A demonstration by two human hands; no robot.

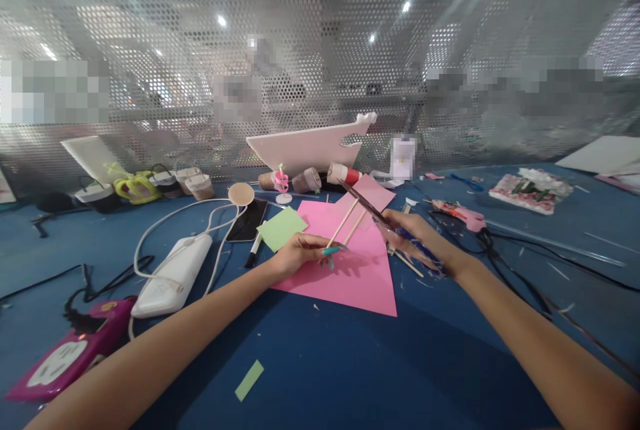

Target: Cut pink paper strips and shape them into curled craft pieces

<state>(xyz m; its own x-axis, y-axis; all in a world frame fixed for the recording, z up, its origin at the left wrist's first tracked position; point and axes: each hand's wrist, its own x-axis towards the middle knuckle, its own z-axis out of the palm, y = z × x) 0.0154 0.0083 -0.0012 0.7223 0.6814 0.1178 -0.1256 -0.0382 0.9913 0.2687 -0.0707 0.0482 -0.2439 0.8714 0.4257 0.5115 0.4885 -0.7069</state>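
Note:
My left hand point(301, 255) is closed in a pinch round a thin wooden stick point(343, 222), which slants up to the right above a pink sheet point(350, 290). A small bit of teal colour shows at its fingertips. In my right hand point(410, 233) is a pair of scissors point(367, 205), its dark blades pointing up and left close to the stick's upper end. Whether the blades touch the stick I cannot tell. Another pale stick point(354, 227) runs alongside, over the pink sheet. A green paper piece point(283, 229) lies just beyond my left hand.
At left lie a white power bank point(173, 277) with a looped cable, a magenta pouch point(75, 350) and a phone point(247, 221). Paint pots and paper cups point(345, 173) line the back. A pink glue gun point(459, 215) with black cable lies at right. A green strip point(249, 380) is in front.

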